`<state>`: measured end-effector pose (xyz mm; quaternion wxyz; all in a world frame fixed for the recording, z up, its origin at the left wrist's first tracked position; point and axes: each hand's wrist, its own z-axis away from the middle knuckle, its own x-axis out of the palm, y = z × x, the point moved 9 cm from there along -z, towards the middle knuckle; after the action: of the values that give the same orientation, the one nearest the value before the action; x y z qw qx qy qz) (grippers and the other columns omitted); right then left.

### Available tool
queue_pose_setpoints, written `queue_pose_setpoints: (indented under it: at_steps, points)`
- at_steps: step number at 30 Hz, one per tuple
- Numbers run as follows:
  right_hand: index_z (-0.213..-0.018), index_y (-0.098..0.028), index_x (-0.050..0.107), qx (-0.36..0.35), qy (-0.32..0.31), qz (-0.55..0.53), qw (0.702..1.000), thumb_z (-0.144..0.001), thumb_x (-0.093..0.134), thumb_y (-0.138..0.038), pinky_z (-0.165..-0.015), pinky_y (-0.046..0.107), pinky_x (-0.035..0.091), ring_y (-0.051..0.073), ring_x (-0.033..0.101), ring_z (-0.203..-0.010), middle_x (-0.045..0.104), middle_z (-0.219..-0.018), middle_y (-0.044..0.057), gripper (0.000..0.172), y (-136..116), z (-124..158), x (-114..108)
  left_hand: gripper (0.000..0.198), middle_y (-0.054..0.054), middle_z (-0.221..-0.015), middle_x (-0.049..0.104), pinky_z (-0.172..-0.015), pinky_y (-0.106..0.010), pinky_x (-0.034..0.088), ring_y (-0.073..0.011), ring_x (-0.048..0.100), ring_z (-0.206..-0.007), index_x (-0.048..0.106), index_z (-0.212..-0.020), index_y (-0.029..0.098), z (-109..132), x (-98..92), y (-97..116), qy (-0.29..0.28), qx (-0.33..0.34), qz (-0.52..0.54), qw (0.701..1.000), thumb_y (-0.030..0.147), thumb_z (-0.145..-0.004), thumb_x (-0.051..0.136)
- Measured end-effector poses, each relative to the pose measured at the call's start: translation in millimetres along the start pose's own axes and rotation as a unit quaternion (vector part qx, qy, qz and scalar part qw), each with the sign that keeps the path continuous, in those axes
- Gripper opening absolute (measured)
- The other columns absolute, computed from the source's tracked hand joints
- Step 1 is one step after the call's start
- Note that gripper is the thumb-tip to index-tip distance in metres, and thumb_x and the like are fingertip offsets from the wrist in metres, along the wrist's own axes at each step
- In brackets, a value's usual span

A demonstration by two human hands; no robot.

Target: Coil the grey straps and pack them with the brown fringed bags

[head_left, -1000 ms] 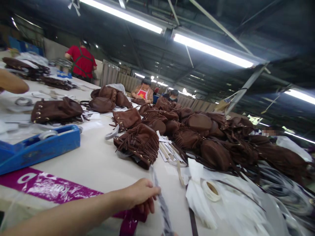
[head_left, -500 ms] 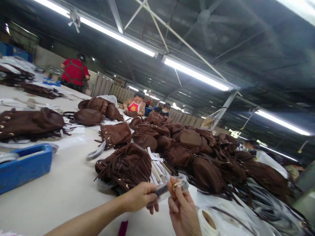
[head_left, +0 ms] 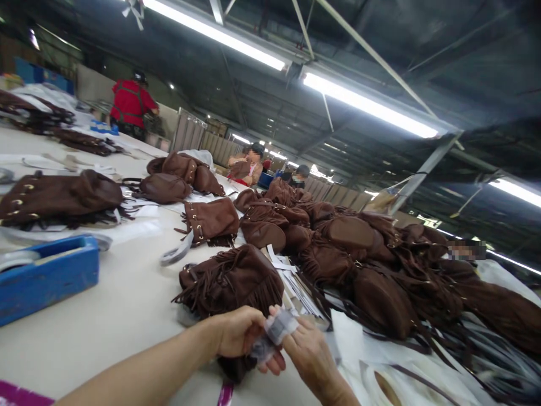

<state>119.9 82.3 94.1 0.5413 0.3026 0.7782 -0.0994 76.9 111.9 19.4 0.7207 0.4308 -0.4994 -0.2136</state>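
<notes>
My left hand (head_left: 240, 334) and my right hand (head_left: 310, 356) meet low in the middle of the head view, both closed on a small grey strip wrapped in clear plastic (head_left: 274, 331). The strip is blurred. Just behind my hands lies a brown fringed suede bag (head_left: 231, 278) on the pale table (head_left: 114, 316). A long heap of the same brown bags (head_left: 363, 254) runs back and to the right of it.
A blue tape dispenser (head_left: 46, 276) sits at the left. More brown bags (head_left: 59, 197) lie at the far left. White paper and a tape roll (head_left: 386, 389) lie at the lower right. A person in red (head_left: 132, 107) and seated co-workers (head_left: 251, 163) work beyond.
My right hand came up into view and joined the left on the strip. The strip went from hanging long to bunched between both hands. The camera swung a little.
</notes>
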Motion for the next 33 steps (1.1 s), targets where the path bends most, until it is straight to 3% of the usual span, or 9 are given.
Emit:
queue_pose_setpoints:
  at_steps: [4,10,16,20,23,25,27,29,33]
  points:
    - [-0.139,-0.017,0.045,-0.039,-0.002,0.066,0.997,-0.096,0.038,-0.011,-0.105,0.043,0.043,0.022,0.057,-0.121,0.059,-0.131,0.012,0.043,-16.3,-0.4,1.2,0.043,-0.017,-0.072,0.066,-0.054,-0.027,0.045,-0.0194,0.061,-0.060,0.069,-0.074,0.002,-0.2,-5.8,-13.0,-0.006,-0.046,0.037,0.998,0.038,-0.062,0.050]
    - [-0.143,-0.007,0.037,-0.017,0.074,0.155,0.985,-0.096,0.036,-0.015,-0.112,0.046,0.034,0.023,0.050,-0.128,0.056,-0.136,0.015,0.047,-31.3,-7.3,6.8,0.022,-0.004,-0.057,0.051,-0.047,-0.022,0.043,-0.0101,0.045,-0.045,0.058,-0.060,0.011,12.1,-24.5,-18.5,0.133,-0.075,0.048,0.987,0.032,-0.055,0.060]
    - [-0.142,-0.005,0.037,-0.021,0.070,0.178,0.981,-0.096,0.038,-0.018,-0.113,0.043,0.032,0.025,0.034,-0.138,0.044,-0.146,0.016,0.048,-46.7,-40.6,17.7,0.038,0.002,-0.050,0.045,-0.042,-0.020,0.032,-0.0082,0.035,-0.042,0.050,-0.062,0.016,51.3,-38.6,17.9,0.291,0.058,-0.090,0.951,0.052,-0.059,0.063]
    - [-0.133,-0.011,0.051,-0.066,0.043,0.154,0.985,-0.096,0.040,-0.017,-0.112,0.044,0.032,0.025,0.040,-0.134,0.049,-0.143,0.012,0.039,-50.4,-21.0,19.3,0.037,0.006,-0.051,0.042,-0.045,-0.020,0.030,-0.0080,0.033,-0.044,0.046,-0.067,0.019,80.9,-62.2,57.0,0.372,0.160,-0.113,0.907,0.052,-0.058,0.060]
    - [-0.111,-0.018,0.064,0.088,-0.007,0.111,0.990,-0.092,0.042,-0.011,-0.096,0.037,0.046,0.023,0.062,-0.108,0.069,-0.116,0.009,0.031,-0.8,8.9,17.4,0.027,0.006,-0.052,0.043,-0.047,-0.021,0.029,-0.0099,0.036,-0.046,0.045,-0.069,0.020,126.0,-85.9,106.0,0.476,0.251,-0.188,0.822,0.046,-0.063,0.051]
    - [-0.105,-0.020,0.067,0.280,-0.055,0.082,0.955,-0.090,0.039,-0.007,-0.083,0.029,0.048,0.020,0.067,-0.094,0.073,-0.102,0.008,0.034,52.0,33.1,18.8,0.021,0.005,-0.052,0.044,-0.049,-0.022,0.030,-0.0123,0.039,-0.050,0.046,-0.073,0.020,159.5,-90.4,135.8,0.538,0.314,-0.254,0.740,0.039,-0.065,0.045]
    - [-0.102,-0.022,0.068,0.376,-0.095,0.064,0.920,-0.091,0.037,-0.007,-0.078,0.025,0.047,0.019,0.068,-0.091,0.074,-0.097,0.007,0.036,85.4,44.6,23.8,0.019,0.005,-0.054,0.045,-0.050,-0.023,0.031,-0.0143,0.041,-0.053,0.049,-0.077,0.020,175.0,-89.3,146.8,0.566,0.334,-0.299,0.692,0.036,-0.067,0.043]
    - [-0.097,-0.023,0.070,0.389,-0.110,0.061,0.912,-0.092,0.037,-0.011,-0.075,0.024,0.046,0.019,0.068,-0.088,0.074,-0.090,0.005,0.035,103.7,36.7,29.4,0.020,0.003,-0.058,0.048,-0.054,-0.025,0.034,-0.0164,0.044,-0.058,0.050,-0.078,0.020,164.6,-88.6,136.7,0.556,0.307,-0.326,0.700,0.034,-0.067,0.041]
    - [-0.100,-0.022,0.070,0.389,-0.115,0.077,0.911,-0.091,0.039,-0.011,-0.075,0.025,0.045,0.020,0.068,-0.091,0.074,-0.095,0.007,0.034,135.2,2.1,43.9,0.014,-0.001,-0.070,0.055,-0.066,-0.027,0.040,-0.0197,0.051,-0.075,0.050,-0.070,0.020,109.1,-84.6,91.1,0.479,0.250,-0.348,0.766,0.031,-0.066,0.044]
